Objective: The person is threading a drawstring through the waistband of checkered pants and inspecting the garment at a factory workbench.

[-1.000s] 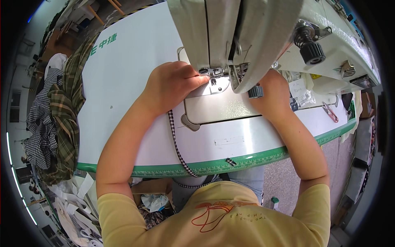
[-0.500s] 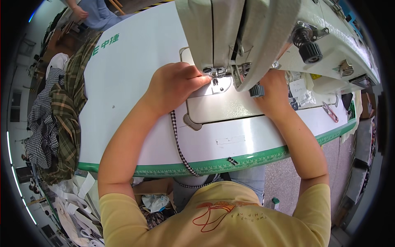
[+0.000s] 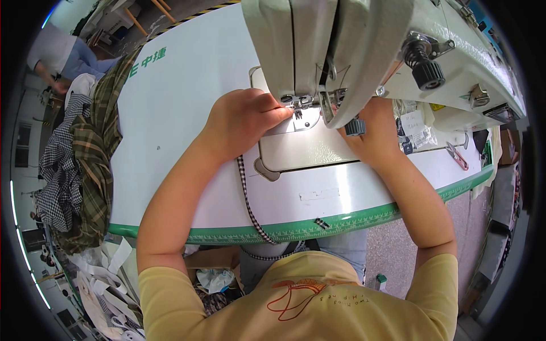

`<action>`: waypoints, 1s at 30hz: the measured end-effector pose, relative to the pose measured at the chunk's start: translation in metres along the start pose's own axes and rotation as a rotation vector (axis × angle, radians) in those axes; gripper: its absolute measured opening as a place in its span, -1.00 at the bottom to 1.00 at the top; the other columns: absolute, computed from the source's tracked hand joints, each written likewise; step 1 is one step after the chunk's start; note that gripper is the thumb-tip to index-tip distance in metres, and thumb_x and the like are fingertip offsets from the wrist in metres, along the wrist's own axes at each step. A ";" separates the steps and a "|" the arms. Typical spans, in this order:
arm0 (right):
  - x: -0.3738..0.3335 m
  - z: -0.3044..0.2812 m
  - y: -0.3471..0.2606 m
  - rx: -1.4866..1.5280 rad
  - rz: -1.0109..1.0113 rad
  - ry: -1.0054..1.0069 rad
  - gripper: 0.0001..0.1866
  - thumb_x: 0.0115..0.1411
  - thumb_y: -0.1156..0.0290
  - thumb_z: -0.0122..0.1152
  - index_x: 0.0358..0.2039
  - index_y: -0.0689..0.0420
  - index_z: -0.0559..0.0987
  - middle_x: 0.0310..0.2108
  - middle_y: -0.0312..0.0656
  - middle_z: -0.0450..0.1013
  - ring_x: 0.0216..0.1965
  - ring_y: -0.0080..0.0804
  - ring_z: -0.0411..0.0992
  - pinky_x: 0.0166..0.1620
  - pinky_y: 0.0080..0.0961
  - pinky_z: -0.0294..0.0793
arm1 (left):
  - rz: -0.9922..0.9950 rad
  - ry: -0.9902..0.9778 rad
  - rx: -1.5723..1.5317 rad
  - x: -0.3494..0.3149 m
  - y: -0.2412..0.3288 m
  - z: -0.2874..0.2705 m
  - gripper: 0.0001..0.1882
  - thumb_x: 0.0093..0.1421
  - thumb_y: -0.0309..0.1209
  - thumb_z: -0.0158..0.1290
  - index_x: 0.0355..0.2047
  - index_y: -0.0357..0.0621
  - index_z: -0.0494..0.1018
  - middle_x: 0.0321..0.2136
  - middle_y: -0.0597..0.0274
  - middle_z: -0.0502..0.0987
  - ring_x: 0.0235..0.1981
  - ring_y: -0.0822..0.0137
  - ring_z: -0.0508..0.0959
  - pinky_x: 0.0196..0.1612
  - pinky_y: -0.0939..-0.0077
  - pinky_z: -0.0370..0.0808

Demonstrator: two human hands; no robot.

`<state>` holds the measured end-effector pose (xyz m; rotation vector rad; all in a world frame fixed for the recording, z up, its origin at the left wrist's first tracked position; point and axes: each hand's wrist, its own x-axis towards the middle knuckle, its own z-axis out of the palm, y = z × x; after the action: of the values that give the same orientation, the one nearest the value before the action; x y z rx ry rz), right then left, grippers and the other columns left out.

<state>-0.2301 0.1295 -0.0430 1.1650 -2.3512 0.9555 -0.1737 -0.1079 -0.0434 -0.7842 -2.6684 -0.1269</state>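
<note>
Hanging over the green table edge (image 3: 216, 235), the checked strip (image 3: 245, 193) passes under my left hand (image 3: 243, 120), which is bent by the presser foot (image 3: 298, 114). My right hand (image 3: 375, 133) is partly behind the machine (image 3: 371, 57). How closed either is, or what it holds, I cannot tell. Left lies plaid cloth (image 3: 92, 170); beyond it, a person (image 3: 81, 59).

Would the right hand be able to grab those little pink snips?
Probably yes: the pink snips lie uncovered, off to the right of the right hand, and nothing tall seems to stand between them.
</note>
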 end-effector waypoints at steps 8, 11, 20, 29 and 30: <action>-0.004 0.000 -0.009 -0.088 -0.027 0.013 -0.90 -0.11 0.37 0.18 -0.58 0.12 0.54 -0.51 -0.20 0.47 -0.36 -0.22 0.41 -0.21 -0.32 0.27 | 0.007 0.006 -0.026 0.001 -0.001 -0.001 -0.77 -0.04 -0.46 0.01 -0.35 0.12 0.52 -0.42 0.55 0.47 -0.34 0.43 0.50 -0.38 0.54 0.51; -0.004 0.000 -0.009 -0.087 -0.038 0.018 -0.89 -0.10 0.36 0.19 -0.58 0.12 0.54 -0.50 -0.19 0.47 -0.36 -0.21 0.40 -0.21 -0.33 0.27 | 0.008 0.024 -0.070 0.002 0.000 -0.004 -0.78 -0.05 -0.46 0.02 -0.35 0.11 0.53 -0.43 0.55 0.47 -0.35 0.43 0.49 -0.40 0.54 0.51; -0.004 0.005 -0.008 -0.055 -0.024 0.033 -0.87 -0.09 0.36 0.19 -0.63 0.13 0.51 -0.54 -0.20 0.44 -0.40 -0.21 0.35 -0.22 -0.32 0.28 | 0.014 0.052 -0.042 0.002 -0.002 0.004 -0.77 -0.07 -0.45 0.03 -0.36 0.13 0.53 -0.45 0.55 0.46 -0.37 0.42 0.49 -0.42 0.53 0.49; -0.005 0.003 -0.006 -0.091 -0.016 -0.103 -0.86 -0.14 0.37 0.21 -0.63 0.16 0.49 -0.52 -0.19 0.43 -0.41 -0.19 0.35 -0.27 -0.29 0.29 | -0.092 -0.051 0.009 0.003 0.008 -0.007 -0.84 -0.04 -0.49 0.01 -0.43 0.04 0.52 -0.44 0.47 0.46 -0.37 0.36 0.50 -0.40 0.47 0.50; -0.007 0.007 -0.005 -0.120 -0.118 -0.044 -0.83 -0.14 0.34 0.24 -0.62 0.17 0.50 -0.49 -0.19 0.43 -0.40 -0.19 0.36 -0.29 -0.28 0.30 | -0.086 -0.050 0.010 0.004 0.013 -0.011 -0.84 -0.04 -0.49 0.01 -0.43 0.04 0.52 -0.44 0.47 0.46 -0.37 0.36 0.50 -0.40 0.47 0.50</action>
<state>-0.2221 0.1268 -0.0499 1.2728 -2.3094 0.7465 -0.1663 -0.0968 -0.0324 -0.6779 -2.7492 -0.1167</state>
